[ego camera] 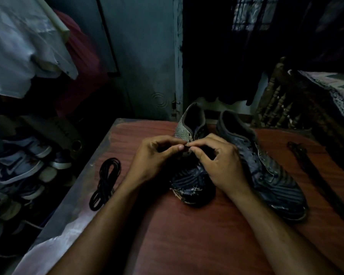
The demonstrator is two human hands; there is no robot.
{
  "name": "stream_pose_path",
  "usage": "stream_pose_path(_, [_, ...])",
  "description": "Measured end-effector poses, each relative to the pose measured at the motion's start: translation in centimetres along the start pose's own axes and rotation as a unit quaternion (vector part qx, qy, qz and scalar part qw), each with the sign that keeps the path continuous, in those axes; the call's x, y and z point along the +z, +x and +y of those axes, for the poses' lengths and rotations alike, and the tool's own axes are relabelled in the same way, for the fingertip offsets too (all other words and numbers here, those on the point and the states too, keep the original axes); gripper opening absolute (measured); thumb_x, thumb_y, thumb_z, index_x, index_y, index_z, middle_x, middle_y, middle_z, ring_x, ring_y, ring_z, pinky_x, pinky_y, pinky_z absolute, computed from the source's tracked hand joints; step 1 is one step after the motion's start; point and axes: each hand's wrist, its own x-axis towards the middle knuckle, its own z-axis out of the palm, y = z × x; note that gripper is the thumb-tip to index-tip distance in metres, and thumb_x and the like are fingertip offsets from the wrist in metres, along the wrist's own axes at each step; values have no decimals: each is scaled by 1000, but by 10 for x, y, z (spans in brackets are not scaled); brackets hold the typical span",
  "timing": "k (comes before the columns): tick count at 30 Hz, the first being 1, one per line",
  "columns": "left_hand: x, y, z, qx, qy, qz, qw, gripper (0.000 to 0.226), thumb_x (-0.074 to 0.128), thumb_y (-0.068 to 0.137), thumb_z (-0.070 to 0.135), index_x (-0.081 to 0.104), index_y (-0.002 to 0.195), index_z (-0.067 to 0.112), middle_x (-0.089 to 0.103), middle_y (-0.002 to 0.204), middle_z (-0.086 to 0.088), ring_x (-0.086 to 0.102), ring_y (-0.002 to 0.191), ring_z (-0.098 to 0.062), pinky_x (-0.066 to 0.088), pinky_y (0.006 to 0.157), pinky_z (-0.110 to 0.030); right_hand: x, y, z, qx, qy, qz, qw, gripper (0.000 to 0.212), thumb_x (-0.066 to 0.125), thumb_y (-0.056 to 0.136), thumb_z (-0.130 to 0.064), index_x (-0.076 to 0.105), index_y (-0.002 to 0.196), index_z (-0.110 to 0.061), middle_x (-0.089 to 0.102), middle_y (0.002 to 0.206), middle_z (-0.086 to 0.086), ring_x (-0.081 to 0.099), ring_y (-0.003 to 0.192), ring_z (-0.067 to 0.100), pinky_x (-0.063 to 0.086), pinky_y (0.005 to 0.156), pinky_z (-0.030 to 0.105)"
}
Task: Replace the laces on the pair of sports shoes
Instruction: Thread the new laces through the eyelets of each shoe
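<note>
Table (187, 235): your two forearms lie over it.
Hands: your left hand (153, 161) and right hand (218, 161) pinch together at the left shoe (191, 175) eyelets.
Spare lace (105, 183): coiled, left of shoe.
Second shoe (266, 171): right beside.

Both hands meet over the left shoe (191, 181), fingertips pinched together at its eyelet row. Left hand (155, 155) and right hand (216, 161) have curled fingers touching at the pinch; what they pinch is too small and dark to tell, probably a lace end. Toe of this shoe points toward the person, below the pinch; heel opening lies beyond it. Second shoe (266, 171) sits just right of the right hand, parallel, no lace visible in its eyelets. Coiled black lace bundle (105, 183) lies left of the left wrist, apart from it. Dark strap (306, 161) lies far right. All on a reddish wood-grain table (187, 235). Dim light.
</note>
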Motion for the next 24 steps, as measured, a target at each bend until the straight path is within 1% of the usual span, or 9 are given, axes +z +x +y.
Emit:
stream_pose_path(3, [-2,1,0,16,27,-33,999,27,68,94,4,75,107,26,78,103,9,73,99,-7,55,84,-20,-1,0,1,15,-16,9,1000,6,72,89,-10,74,92,-15,67,91,-9,64,90,4,50,78,21])
stream_pose_path(5, [-2,0,1,28,65,-19,997,26,72,92,6,75,104,28,78,98,14,73,94,-3,53,80,-16,-1,1,1,31,-9,-1,999,10,71,87,-9,72,92,-17,67,90,-10,64,88,5,49,74,20])
stream_pose_path(8, [2,-1,2,38,81,9,996,16,77,87,8,76,99,20,78,89,10,74,82,-3,55,71,-17,1,0,-2,42,9,-36,998,16,74,86,-8,75,98,-17,71,95,-11,65,90,2,45,75,11])
stream_pose_path(12, [3,1,-7,48,135,35,989,13,78,89,16,75,100,23,76,89,11,70,80,-1,53,70,-19,1,2,3,42,-9,-26,999,10,75,88,-11,77,95,-17,71,94,-10,65,92,-1,51,81,18])
stream_pose_path(14, [2,2,-16,84,242,2,967,17,69,95,20,74,110,25,68,100,9,62,86,-4,48,74,-20,1,1,6,66,-16,-10,998,8,74,88,-13,74,90,-20,70,91,-12,65,89,1,53,78,24])
stream_pose_path(16, [4,3,-22,91,320,-62,941,33,55,96,31,71,125,25,60,111,1,58,97,-14,50,81,-30,1,0,7,84,-17,4,996,8,73,86,-13,70,85,-21,69,85,-11,65,82,4,54,73,30])
stream_pose_path(18, [6,4,-23,78,368,-104,921,50,42,94,45,66,135,29,56,114,-3,55,100,-21,51,83,-39,1,0,5,91,-18,11,996,11,71,82,-12,66,80,-21,68,79,-9,64,75,7,53,67,35])
stream_pose_path(22, [6,5,-19,74,451,-149,877,53,37,96,48,45,148,46,47,111,4,50,94,-15,50,78,-45,0,-1,5,102,-13,6,995,15,69,79,-14,59,74,-23,63,71,-10,61,66,7,48,57,26])
stream_pose_path(24, [7,6,-16,60,444,-156,880,52,44,97,40,48,148,38,48,114,2,54,96,-18,48,78,-38,0,-1,5,98,-18,8,995,16,71,79,-13,60,74,-23,62,69,-12,59,63,6,43,55,19])
